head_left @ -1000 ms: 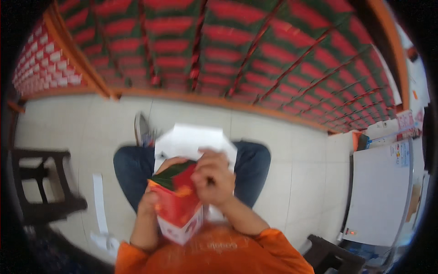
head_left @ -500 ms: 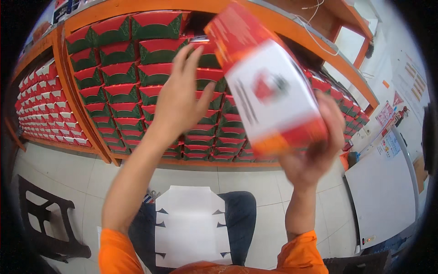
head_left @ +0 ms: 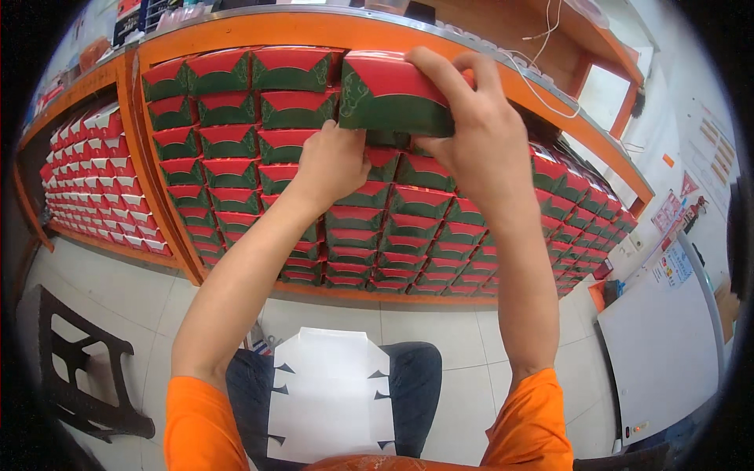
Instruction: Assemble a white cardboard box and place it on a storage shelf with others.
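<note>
A red-and-green cardboard box (head_left: 397,98) is held level at the top of the stacked rows, just under the shelf's orange edge. My right hand (head_left: 479,118) grips its right end, fingers over the top and thumb underneath. My left hand (head_left: 334,161) is closed at the box's lower left corner, its fingertips against or just below it; what they hold, if anything, is hidden. On my lap lies a flat white cardboard blank (head_left: 330,400) with slots cut along both sides.
Stacked red-and-green boxes (head_left: 294,110) fill the orange shelf unit (head_left: 275,35). White-and-red boxes (head_left: 106,184) fill the left bay. A dark plastic stool (head_left: 86,369) stands at left, a white cabinet-like appliance (head_left: 664,345) at right. A white cable (head_left: 542,90) hangs over the shelf edge.
My right hand has swung the box up and left to the top of the stack and turned it, so its red-and-green end faces me. My left hand's spread fingers have closed near it.
</note>
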A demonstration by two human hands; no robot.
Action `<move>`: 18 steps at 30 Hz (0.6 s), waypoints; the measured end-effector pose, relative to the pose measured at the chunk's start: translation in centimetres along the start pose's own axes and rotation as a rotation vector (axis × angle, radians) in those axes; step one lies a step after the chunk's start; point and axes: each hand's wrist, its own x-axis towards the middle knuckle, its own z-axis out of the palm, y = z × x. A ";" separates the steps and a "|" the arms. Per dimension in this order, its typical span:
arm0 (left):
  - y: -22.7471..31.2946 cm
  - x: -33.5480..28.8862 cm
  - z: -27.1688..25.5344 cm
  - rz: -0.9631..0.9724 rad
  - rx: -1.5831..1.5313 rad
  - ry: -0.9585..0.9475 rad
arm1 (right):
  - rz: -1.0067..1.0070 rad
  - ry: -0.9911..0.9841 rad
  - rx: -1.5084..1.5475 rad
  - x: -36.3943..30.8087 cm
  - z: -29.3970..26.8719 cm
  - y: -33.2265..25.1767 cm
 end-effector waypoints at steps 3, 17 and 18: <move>0.0 -0.1 -0.2 0.054 0.032 0.050 | -0.021 0.053 0.049 0.1 0.2 -0.2; 3.0 -1.3 -3.5 -0.135 -0.001 -0.058 | 0.133 -0.093 0.174 1.1 9.9 6.0; 3.7 -2.6 -3.5 -0.114 -0.051 0.051 | 0.143 -0.061 0.200 1.1 10.4 6.2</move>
